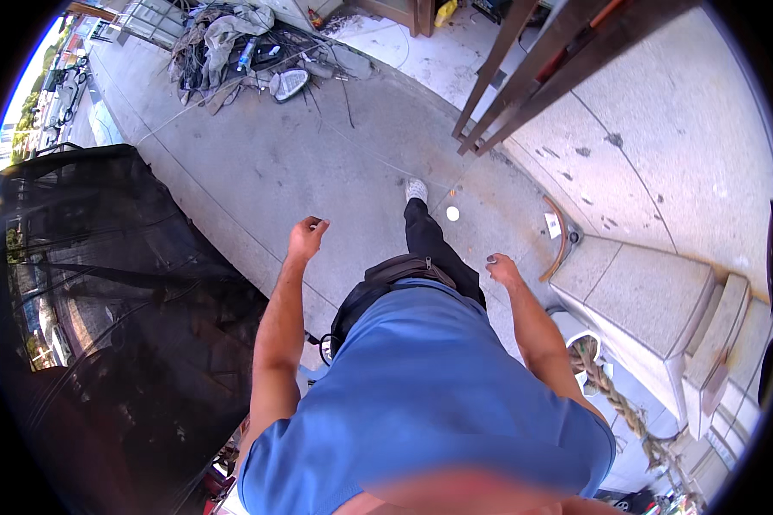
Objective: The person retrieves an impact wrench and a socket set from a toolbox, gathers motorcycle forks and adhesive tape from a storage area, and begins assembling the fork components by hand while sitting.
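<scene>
Waist bag (402, 268) — matt cloth | netting (167, 283): sheer mesh | rope (618, 402) — rough, fibrous

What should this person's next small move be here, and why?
Probably a step with the other foot: one shoe is out ahead over the floor, while the other foot is hidden from view. The left hand and right hand touch nothing around them, and the pile ahead seems beyond reach.
</scene>
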{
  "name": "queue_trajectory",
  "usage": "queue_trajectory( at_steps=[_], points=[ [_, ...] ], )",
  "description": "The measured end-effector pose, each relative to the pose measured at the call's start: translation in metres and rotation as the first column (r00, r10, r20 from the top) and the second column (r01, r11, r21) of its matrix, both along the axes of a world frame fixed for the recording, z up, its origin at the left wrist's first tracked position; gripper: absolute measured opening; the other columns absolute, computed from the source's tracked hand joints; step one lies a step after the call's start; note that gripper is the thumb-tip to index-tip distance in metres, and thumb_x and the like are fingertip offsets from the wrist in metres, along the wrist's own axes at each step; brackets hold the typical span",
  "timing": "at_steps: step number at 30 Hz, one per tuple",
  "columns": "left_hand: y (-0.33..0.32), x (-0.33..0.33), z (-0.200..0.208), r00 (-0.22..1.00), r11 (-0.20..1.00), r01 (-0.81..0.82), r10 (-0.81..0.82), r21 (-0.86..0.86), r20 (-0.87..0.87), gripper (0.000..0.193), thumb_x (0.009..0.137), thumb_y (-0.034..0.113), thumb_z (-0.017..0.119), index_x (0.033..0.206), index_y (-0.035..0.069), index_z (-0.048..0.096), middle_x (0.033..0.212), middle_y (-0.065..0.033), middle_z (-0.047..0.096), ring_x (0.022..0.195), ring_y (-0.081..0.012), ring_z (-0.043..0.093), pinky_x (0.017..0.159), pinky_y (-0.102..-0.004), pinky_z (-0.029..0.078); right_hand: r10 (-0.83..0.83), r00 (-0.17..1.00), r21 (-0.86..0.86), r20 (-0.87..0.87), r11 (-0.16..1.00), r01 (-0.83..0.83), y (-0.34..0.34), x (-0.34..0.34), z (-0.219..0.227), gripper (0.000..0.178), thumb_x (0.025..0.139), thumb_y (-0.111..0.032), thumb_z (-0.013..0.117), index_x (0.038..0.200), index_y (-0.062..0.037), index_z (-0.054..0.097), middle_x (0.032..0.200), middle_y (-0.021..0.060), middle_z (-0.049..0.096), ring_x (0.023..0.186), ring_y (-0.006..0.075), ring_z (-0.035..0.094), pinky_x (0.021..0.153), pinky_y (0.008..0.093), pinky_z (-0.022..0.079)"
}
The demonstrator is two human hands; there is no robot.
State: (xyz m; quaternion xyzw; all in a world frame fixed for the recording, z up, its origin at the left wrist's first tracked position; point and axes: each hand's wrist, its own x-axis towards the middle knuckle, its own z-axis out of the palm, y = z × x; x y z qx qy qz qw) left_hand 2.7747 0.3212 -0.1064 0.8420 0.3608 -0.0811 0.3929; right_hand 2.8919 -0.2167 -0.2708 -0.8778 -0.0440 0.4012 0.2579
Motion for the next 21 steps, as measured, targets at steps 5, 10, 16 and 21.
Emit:
queue_trajectory(
  at_steps=[5, 10, 16, 21],
  points=[
    [0.04, 0.126, 0.032, 0.988, 0.977, -0.151, 0.151, -0.154, -0.008, 0.043, 0.089, 0.039, 0.068, 0.1, -0.003, 0.07, 0.061, -0.0103, 0.061, 0.046, -0.0144, 0.053, 0.048, -0.0316, 0.045, 0.371, 0.924, -0.052, 0.094, 0.928, -0.368, 0.148, 0.209, -0.004, 0.041, 0.078, -0.026, 0.064, 0.115, -0.0099, 0.069, 0.118, 0.0181, 0.066, 0.11, 0.0331, 0.062, 0.094, 0.0394, 0.05],
    [0.097, 0.287, 0.086, 0.966, 0.951, -0.187, 0.223, -0.244, 0.13, 0.043, 0.091, 0.04, 0.067, 0.096, -0.003, 0.071, 0.058, -0.004, 0.054, 0.048, -0.0106, 0.049, 0.047, -0.0292, 0.043, 0.198, 0.938, 0.159, 0.285, 0.955, -0.25, 0.367, 0.43, 0.111, 0.038, 0.08, -0.025, 0.061, 0.113, -0.0103, 0.068, 0.113, 0.0176, 0.068, 0.107, 0.0339, 0.064, 0.092, 0.042, 0.051],
    [0.162, 0.548, 0.063, 0.973, 0.944, -0.01, 0.085, -0.328, 0.216, 0.041, 0.092, 0.038, 0.066, 0.098, -0.002, 0.071, 0.061, -0.0041, 0.055, 0.05, -0.0101, 0.049, 0.046, -0.0289, 0.043, 0.196, 0.874, 0.218, 0.445, 0.923, -0.318, 0.497, 0.646, 0.161, 0.037, 0.082, -0.021, 0.065, 0.116, -0.0088, 0.067, 0.103, 0.0181, 0.071, 0.098, 0.0332, 0.068, 0.088, 0.0396, 0.053],
    [0.145, 0.776, 0.092, 0.937, 0.882, 0.324, -0.25, -0.343, 0.242, 0.036, 0.092, 0.032, 0.066, 0.103, -0.002, 0.067, 0.065, -0.0064, 0.061, 0.051, -0.012, 0.054, 0.049, -0.0295, 0.044, -0.042, 0.961, 0.245, 0.274, 0.969, -0.027, 0.446, 0.771, 0.142, 0.036, 0.08, -0.022, 0.065, 0.114, -0.0101, 0.068, 0.102, 0.0178, 0.071, 0.098, 0.0305, 0.068, 0.087, 0.0381, 0.053]
  ],
)
